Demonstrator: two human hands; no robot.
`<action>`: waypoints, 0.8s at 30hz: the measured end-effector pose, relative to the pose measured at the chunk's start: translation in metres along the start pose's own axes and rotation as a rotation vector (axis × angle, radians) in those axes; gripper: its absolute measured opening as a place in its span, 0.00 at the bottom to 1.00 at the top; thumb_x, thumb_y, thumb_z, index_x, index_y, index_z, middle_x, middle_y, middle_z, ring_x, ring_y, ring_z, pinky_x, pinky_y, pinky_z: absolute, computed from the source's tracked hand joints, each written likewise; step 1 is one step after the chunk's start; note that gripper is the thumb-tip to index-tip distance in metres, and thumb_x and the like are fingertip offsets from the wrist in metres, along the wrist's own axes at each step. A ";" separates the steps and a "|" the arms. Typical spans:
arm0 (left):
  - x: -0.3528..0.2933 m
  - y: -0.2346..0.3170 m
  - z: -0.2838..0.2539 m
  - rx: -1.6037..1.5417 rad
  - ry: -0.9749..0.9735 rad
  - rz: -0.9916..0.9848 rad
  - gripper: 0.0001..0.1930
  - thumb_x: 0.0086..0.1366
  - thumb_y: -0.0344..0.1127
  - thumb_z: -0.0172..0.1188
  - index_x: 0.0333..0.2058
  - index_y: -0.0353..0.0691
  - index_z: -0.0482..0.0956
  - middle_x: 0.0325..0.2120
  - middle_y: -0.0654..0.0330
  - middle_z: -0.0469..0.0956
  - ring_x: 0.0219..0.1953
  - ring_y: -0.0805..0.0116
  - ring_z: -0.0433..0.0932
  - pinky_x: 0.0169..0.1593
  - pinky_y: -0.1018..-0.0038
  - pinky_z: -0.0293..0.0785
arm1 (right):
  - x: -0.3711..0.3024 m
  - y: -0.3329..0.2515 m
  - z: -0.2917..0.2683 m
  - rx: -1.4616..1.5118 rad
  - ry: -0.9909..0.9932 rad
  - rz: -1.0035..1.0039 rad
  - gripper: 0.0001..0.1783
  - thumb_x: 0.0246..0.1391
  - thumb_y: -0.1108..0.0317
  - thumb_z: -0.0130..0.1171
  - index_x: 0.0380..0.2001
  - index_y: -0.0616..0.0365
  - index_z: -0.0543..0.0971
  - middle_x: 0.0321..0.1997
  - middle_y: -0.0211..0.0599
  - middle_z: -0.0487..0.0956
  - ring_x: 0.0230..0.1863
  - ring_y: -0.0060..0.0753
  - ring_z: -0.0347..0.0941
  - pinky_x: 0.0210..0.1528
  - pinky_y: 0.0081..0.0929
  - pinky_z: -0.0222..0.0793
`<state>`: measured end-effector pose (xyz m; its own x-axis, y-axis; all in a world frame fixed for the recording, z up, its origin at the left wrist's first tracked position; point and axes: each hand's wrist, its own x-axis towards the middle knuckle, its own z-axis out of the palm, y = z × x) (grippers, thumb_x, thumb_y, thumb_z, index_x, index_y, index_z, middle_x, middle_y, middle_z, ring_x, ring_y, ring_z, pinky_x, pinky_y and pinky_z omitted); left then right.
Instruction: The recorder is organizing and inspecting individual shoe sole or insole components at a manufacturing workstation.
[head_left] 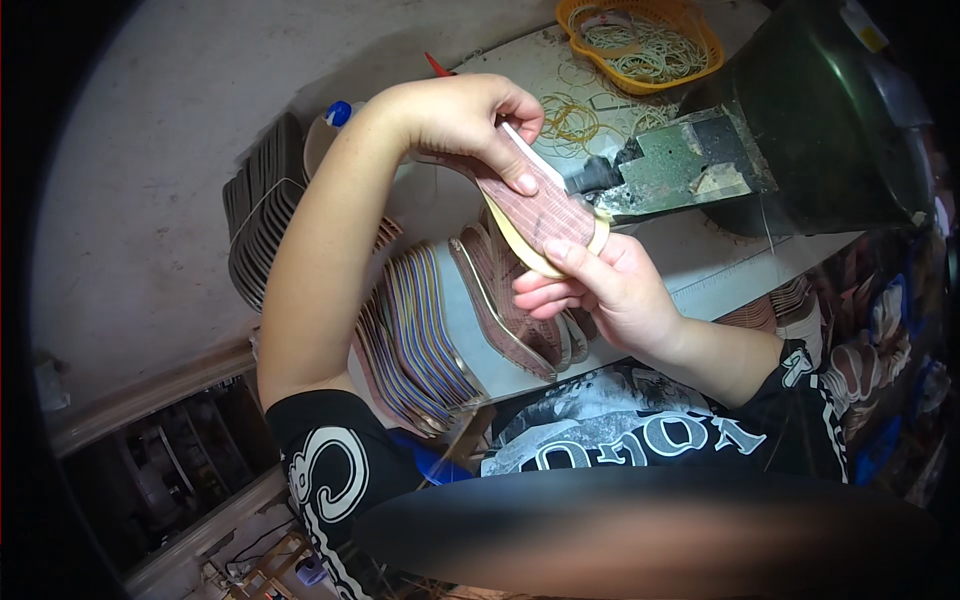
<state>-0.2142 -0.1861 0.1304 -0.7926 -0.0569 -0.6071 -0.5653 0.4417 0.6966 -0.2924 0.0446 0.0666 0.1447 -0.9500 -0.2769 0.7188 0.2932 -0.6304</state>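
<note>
Both hands hold one pink, grid-patterned shoe insole (535,208) with a pale yellow edge along its rim. My left hand (480,122) grips it from the far side, thumb on the top face and fingers curled by its white edge. At the near end my right hand (615,285) pinches it, thumb on top and fingers beneath. The insole is tilted, its edge at the dark working tip (595,175) of a green machine (690,165); whether they touch I cannot tell. Its far end is partly hidden behind my left hand.
Rows of stacked insoles (415,335) and several pink ones (495,300) lie on the pale table. A banded dark stack (262,215) stands by the wall. An orange basket (650,75) holds rubber bands, with loose bands (570,122) nearby. More insoles (855,370) are at the right.
</note>
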 end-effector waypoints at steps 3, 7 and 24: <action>-0.003 -0.001 0.000 -0.043 -0.017 -0.010 0.18 0.48 0.38 0.73 0.27 0.38 0.70 0.20 0.71 0.68 0.24 0.83 0.67 0.25 0.82 0.64 | 0.000 0.000 0.004 0.028 0.044 -0.016 0.20 0.64 0.61 0.48 0.47 0.70 0.71 0.38 0.50 0.80 0.38 0.34 0.80 0.41 0.25 0.78; -0.015 -0.001 0.005 -0.016 0.007 -0.061 0.16 0.51 0.39 0.71 0.30 0.37 0.73 0.20 0.70 0.69 0.25 0.82 0.68 0.26 0.81 0.64 | -0.001 -0.004 0.009 0.058 0.089 0.000 0.21 0.65 0.60 0.46 0.48 0.71 0.71 0.38 0.51 0.79 0.38 0.35 0.80 0.41 0.25 0.78; -0.062 0.020 0.076 0.200 0.289 -0.222 0.19 0.65 0.47 0.56 0.32 0.33 0.77 0.21 0.62 0.74 0.26 0.75 0.69 0.33 0.73 0.68 | -0.004 -0.027 0.003 -0.105 0.103 0.089 0.21 0.64 0.58 0.47 0.44 0.70 0.72 0.40 0.49 0.79 0.39 0.35 0.80 0.39 0.24 0.79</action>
<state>-0.1592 -0.1058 0.1531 -0.7044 -0.4067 -0.5817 -0.6964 0.5545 0.4556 -0.3101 0.0403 0.0872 0.1307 -0.9052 -0.4044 0.6305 0.3907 -0.6707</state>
